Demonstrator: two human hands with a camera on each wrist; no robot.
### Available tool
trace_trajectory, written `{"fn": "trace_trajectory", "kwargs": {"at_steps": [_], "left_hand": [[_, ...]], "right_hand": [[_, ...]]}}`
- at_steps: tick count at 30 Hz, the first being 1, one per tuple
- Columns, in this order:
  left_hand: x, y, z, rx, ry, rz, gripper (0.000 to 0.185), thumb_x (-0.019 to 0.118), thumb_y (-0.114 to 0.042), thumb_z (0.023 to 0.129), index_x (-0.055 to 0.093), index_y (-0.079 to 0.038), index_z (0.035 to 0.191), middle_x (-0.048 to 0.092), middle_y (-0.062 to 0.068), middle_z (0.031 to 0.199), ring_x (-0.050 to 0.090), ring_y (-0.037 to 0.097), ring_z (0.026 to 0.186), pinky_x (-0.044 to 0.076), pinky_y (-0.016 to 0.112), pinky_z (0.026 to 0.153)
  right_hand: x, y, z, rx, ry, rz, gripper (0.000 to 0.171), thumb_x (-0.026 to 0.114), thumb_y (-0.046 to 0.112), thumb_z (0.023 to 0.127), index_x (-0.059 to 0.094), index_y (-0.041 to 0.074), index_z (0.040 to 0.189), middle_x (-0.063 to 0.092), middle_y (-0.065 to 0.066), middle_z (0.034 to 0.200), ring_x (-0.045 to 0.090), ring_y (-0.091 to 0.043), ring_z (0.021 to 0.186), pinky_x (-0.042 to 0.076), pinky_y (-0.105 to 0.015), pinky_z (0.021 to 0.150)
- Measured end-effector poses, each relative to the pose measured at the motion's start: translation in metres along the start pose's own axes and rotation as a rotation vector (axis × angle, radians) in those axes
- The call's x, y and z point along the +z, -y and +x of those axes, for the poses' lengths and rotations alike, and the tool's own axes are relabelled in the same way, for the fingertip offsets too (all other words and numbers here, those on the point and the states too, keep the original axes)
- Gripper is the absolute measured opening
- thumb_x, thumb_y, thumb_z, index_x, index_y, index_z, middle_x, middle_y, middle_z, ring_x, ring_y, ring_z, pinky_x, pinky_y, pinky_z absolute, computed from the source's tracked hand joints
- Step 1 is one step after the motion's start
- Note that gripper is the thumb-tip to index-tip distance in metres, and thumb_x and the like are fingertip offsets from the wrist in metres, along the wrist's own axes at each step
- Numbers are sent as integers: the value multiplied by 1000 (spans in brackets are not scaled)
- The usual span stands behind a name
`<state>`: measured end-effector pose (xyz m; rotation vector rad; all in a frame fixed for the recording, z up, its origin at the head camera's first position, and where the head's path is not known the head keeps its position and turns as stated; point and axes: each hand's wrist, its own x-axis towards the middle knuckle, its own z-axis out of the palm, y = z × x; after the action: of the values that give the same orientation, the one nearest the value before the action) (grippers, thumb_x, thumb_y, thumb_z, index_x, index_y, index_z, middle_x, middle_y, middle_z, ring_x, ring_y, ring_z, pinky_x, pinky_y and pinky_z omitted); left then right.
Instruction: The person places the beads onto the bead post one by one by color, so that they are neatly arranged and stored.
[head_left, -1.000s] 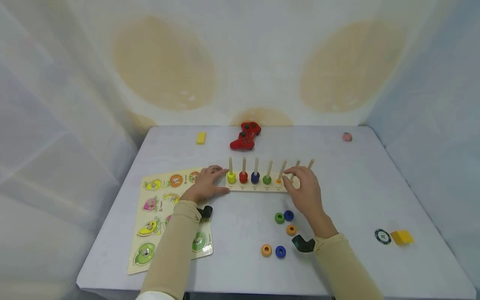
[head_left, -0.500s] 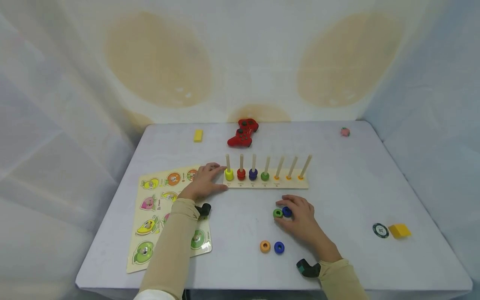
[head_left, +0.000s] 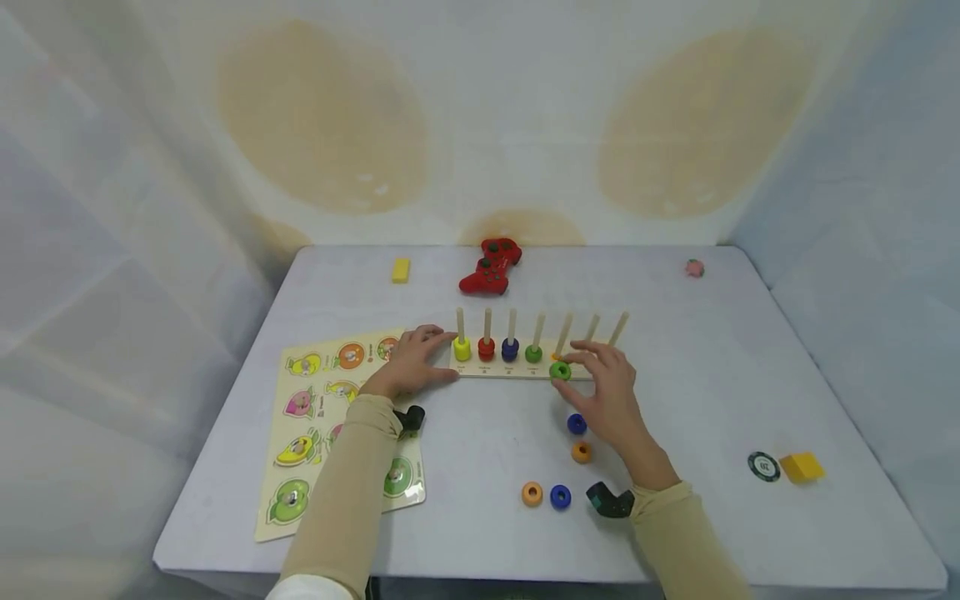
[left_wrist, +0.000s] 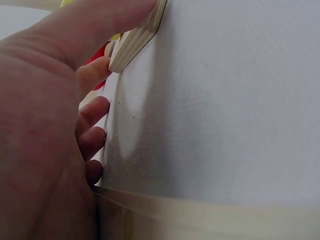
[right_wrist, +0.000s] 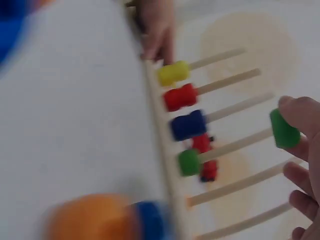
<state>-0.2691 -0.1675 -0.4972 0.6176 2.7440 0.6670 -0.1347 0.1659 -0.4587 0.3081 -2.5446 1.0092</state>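
Note:
My left hand point(head_left: 408, 367) grips the left end of a wooden peg board point(head_left: 498, 371), with thumb and index finger at its corners. In the left wrist view the thumb lies against the layered board edge point(left_wrist: 137, 45). My right hand point(head_left: 611, 392) pinches a green ring point(head_left: 560, 371) between thumb and finger, in front of the board's right half. The right wrist view shows this green ring point(right_wrist: 284, 129) close to the tip of a peg. Yellow point(head_left: 462, 350), red point(head_left: 486, 350), blue point(head_left: 510, 350) and green point(head_left: 533, 355) beads sit on the left pegs.
Loose blue point(head_left: 577, 424) and orange point(head_left: 581, 452) rings lie near my right wrist, with another orange point(head_left: 532, 493) and blue point(head_left: 560, 497) ring nearer me. A fruit puzzle board point(head_left: 300, 417) lies under my left forearm. Behind stands a red game controller point(head_left: 491, 267).
My right hand left the pegs, reached down to the loose rings, took the green one and carried it back up to the board. The left hand has stayed at the board's end.

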Motion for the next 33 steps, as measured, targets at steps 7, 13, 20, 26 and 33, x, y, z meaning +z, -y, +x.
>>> {"fn": "trace_trajectory", "kwargs": {"at_steps": [7,13,20,26,33], "left_hand": [[0,-1,-1,10,-11,-10,77,74,-54,88,40,-39,156,32,2,160,28,35,145,26,62,119],[0,-2,-1,4,-10,-4,77,73,-55,88,40,-39,156,32,2,161,28,35,145,27,61,120],[3,-1,-2,-5,1,-3,77,73,-55,88,40,-39,156,32,2,161,28,36,146,27,62,119],[6,-5,-4,-2,19,8,77,72,-55,89,39,-38,156,32,2,161,27,36,146,26,61,120],[-5,-5,0,2,3,19,76,71,-54,90,39,-36,157,31,4,161,27,38,145,25,62,119]], "right_hand": [[-17,15,63,-19,-138,2,30,78,18,91,69,5,117,56,-17,140,38,-41,138,18,-67,112],[-6,16,82,-16,-56,-69,33,77,27,91,70,7,116,56,-16,141,39,-41,138,19,-67,112],[-1,17,80,-3,-13,-95,39,76,31,92,69,9,123,55,-15,143,38,-40,139,20,-67,112],[-11,13,64,28,-62,-46,42,73,25,94,65,9,132,56,-15,141,39,-39,137,20,-65,111],[-29,-4,34,28,-167,11,40,71,13,94,62,4,131,60,-19,136,41,-43,135,25,-65,109]]}}
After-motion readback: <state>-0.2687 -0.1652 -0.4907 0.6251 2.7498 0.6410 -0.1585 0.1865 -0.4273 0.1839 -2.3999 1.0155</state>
